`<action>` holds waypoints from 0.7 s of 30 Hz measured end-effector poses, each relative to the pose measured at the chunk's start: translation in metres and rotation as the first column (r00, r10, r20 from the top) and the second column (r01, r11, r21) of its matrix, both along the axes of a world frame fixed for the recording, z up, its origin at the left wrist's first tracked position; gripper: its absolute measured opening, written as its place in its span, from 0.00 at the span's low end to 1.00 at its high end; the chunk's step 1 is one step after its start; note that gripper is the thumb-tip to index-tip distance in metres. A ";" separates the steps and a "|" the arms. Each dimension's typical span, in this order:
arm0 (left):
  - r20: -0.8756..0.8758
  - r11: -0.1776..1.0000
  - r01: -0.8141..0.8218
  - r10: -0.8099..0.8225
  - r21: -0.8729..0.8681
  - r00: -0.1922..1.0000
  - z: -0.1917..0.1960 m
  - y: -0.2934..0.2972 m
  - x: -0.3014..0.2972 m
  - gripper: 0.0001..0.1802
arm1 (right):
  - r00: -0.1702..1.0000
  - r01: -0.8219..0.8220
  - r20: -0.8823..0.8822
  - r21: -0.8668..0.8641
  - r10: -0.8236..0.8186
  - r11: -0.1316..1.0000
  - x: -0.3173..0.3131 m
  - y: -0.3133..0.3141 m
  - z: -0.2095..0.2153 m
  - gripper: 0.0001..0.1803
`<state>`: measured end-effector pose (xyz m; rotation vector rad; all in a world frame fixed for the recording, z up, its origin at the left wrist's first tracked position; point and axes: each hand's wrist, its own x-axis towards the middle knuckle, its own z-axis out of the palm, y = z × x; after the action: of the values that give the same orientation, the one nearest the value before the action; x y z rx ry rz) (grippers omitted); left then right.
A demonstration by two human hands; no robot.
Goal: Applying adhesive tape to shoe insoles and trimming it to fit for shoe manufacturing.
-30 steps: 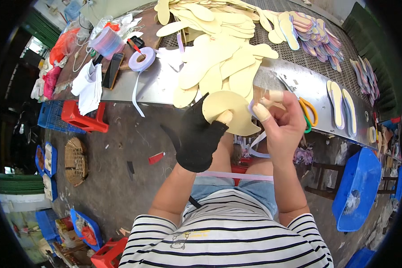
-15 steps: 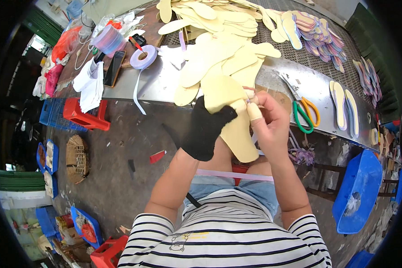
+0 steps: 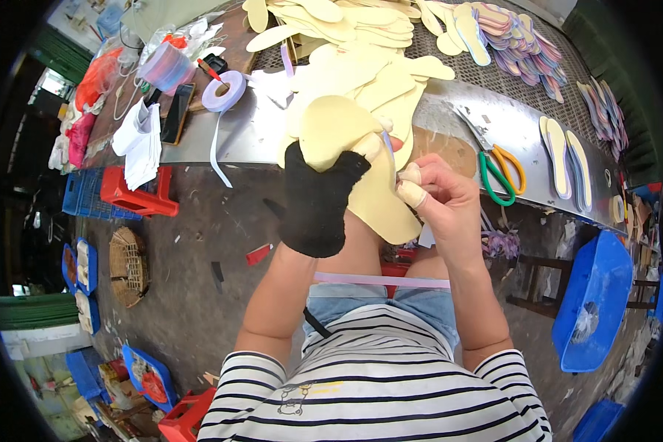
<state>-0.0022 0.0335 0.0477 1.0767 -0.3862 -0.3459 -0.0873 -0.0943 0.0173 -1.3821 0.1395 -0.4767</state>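
Note:
My left hand (image 3: pixel 318 199), in a black fingerless glove, grips a pale yellow insole (image 3: pixel 379 195) that bends over under the fingers. A short lilac strip (image 3: pixel 388 141) shows along the insole's right edge, near my left fingertips. At that same edge, lower down, the thumb and forefinger of my right hand (image 3: pixel 443 195) are pinched together, both wearing pale finger covers. What sits between them is too small to make out. Just beyond my hands, a heap of similar yellow insoles (image 3: pixel 368 70) lies on the metal table (image 3: pixel 261 144).
Right of my hands lie scissors (image 3: pixel 499 166) with green and orange handles. Finished-looking insoles (image 3: pixel 556 158) rest farther right. On the left are a lilac tape roll (image 3: pixel 224 91), a phone (image 3: pixel 177 114) and folded white paper (image 3: pixel 138 144). A lilac band (image 3: pixel 383 280) crosses my lap.
Both hands have shifted left with the insole, which has tilted. My right hand has moved down along the insole's edge, away from my left fingertips; the lilac strip there now shows.

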 end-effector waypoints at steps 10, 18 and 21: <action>0.082 0.985 0.153 -0.160 0.085 0.984 -0.026 -0.017 0.013 0.20 | 0.996 0.061 0.077 -0.190 -0.047 0.980 0.015 -0.006 -0.009 0.04; -0.147 0.985 0.079 -0.102 -0.154 0.984 -0.031 -0.007 0.006 0.16 | 0.987 -0.031 -0.135 0.363 0.086 0.931 0.012 0.004 -0.011 0.07; -0.067 0.998 -0.040 0.037 -0.047 0.997 -0.031 -0.007 0.007 0.16 | 0.974 0.019 -0.221 0.286 0.047 0.958 0.002 0.012 -0.022 0.06</action>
<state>0.0052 0.0263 0.0167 1.0219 -0.3130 -0.3358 -0.0852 -0.0825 -0.0042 -1.1472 0.3705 -0.2723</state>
